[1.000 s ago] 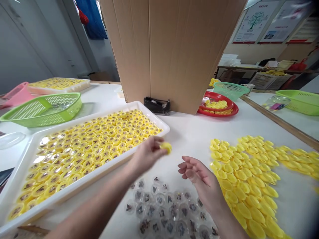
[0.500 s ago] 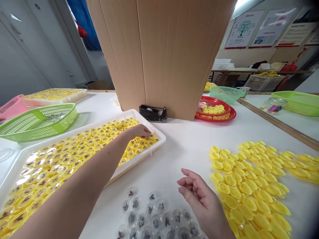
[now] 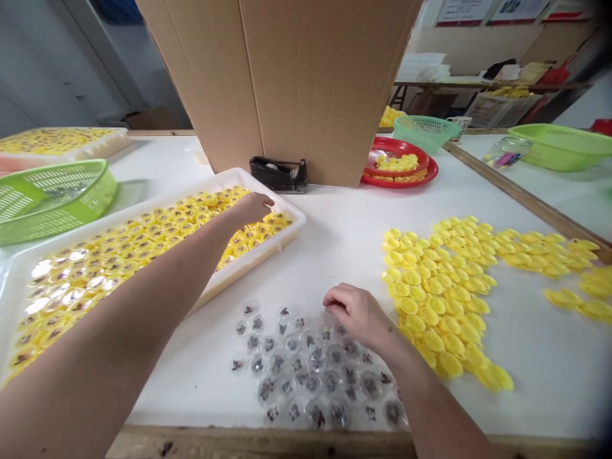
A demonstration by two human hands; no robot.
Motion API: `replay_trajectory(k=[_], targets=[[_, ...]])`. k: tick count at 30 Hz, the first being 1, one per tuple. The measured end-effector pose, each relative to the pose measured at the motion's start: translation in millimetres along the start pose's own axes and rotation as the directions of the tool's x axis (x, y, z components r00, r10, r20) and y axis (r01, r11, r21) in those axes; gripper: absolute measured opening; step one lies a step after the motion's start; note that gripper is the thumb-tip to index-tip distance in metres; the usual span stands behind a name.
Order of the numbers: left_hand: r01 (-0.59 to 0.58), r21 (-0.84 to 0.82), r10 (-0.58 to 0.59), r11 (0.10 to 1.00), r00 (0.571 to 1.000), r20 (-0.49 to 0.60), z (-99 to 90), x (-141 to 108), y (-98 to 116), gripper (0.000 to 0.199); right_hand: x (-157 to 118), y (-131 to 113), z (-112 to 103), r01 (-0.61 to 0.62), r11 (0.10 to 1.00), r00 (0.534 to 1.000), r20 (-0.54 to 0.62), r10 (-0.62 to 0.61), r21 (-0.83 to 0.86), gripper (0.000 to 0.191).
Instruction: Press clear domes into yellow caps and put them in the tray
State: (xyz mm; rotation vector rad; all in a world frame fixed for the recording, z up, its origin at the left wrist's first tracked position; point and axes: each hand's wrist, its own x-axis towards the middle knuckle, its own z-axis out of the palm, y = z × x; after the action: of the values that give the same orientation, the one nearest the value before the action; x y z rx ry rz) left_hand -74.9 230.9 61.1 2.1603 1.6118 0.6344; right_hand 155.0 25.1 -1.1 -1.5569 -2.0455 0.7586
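My left hand [image 3: 255, 207] reaches over the far right end of a white tray [image 3: 290, 237] filled with small round yellow cases [image 3: 157, 228] bearing printed pictures. Its fingers are bent down in a closed pose; whatever they hold is hidden. On the table, my right hand [image 3: 352, 310] has its fingers curled in against the thumb, and I cannot make out anything in them. It is at the far edge of a group of clear round covers [image 3: 292, 344] with dark cartoon prints. To its right lies a spread of plain yellow round pieces [image 3: 433, 287].
A tall cardboard box [image 3: 296, 89] stands behind the tray, with a black tape dispenser [image 3: 278, 174] at its foot. Red plates [image 3: 423, 177] holding yellow pieces and a mint basket [image 3: 425, 132] are at the back right. A green basket [image 3: 90, 197] sits left of the tray.
The view has tilted down, showing the table's near edge. My right hand has turned over from half-open to curled and come nearer the clear covers. My left hand stays over the tray's far end.
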Motion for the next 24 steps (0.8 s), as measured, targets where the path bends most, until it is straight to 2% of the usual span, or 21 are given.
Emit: replay_trajectory(k=[4,8,12,16,21,24], targets=[[0.057,0.018,-0.056,0.998,0.995,-0.081,-21.5,-29,22,0.031,-6,-1,-5,0.014,1.0,0.994,0.104,-0.011,-0.027,0.017],[0.016,-0.035,-0.02,0.999,0.991,-0.135,-28.2,-82,46,0.028,-9,-6,-4,0.044,0.988,0.973,0.232,-0.008,-0.15,0.018],[-0.029,-0.138,0.024,0.99,0.999,-0.037,-8.2,-136,60,0.024,-7,-10,6,0.054,0.974,0.966,0.259,0.005,-0.222,0.014],[0.029,-0.202,-0.01,0.979,0.996,0.093,21.7,-168,66,0.025,-7,-11,9,0.049,0.974,0.973,0.231,0.003,-0.22,0.014],[0.143,-0.285,-0.076,0.948,0.969,0.233,42.7,-181,65,0.027,-8,-10,-1,-0.037,0.99,0.992,0.117,0.053,-0.133,0.019],[0.13,-0.298,-0.073,0.946,0.978,0.195,41.4,-171,70,0.03,-10,-18,-2,-0.052,0.998,0.992,0.113,0.057,-0.046,0.021]])
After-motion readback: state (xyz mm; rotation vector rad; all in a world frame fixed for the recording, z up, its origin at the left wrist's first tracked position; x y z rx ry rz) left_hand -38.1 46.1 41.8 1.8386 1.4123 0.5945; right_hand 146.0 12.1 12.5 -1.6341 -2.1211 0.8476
